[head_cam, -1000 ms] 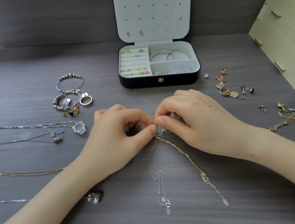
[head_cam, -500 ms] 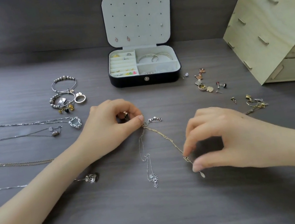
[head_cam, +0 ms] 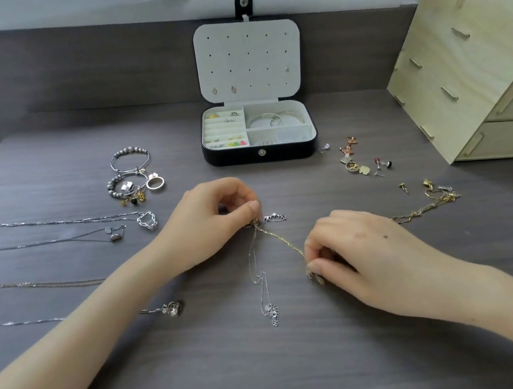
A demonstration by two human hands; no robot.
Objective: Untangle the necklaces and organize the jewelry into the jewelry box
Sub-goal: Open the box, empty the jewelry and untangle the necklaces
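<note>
Parting a thin gold chain (head_cam: 281, 238) from a fine silver chain (head_cam: 261, 282) on the grey bench (head_cam: 314, 372).
The left hand (head_cam: 215, 222) pinches the knot (head_cam: 255, 223) in its grip; the right hand (head_cam: 371, 253) pinches the gold chain's lower end. Pull slowly, knot pinned, lest the silver snag. Straightened necklaces (head_cam: 58, 224) lie left, the open black jewelry box (head_cam: 262, 156) behind, a gold tangle (head_cam: 428, 206) right.

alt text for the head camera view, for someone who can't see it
A left hand and a right hand pinch a gold chain tangled with a silver chain on a grey table. An open jewelry box stands behind them.
</note>
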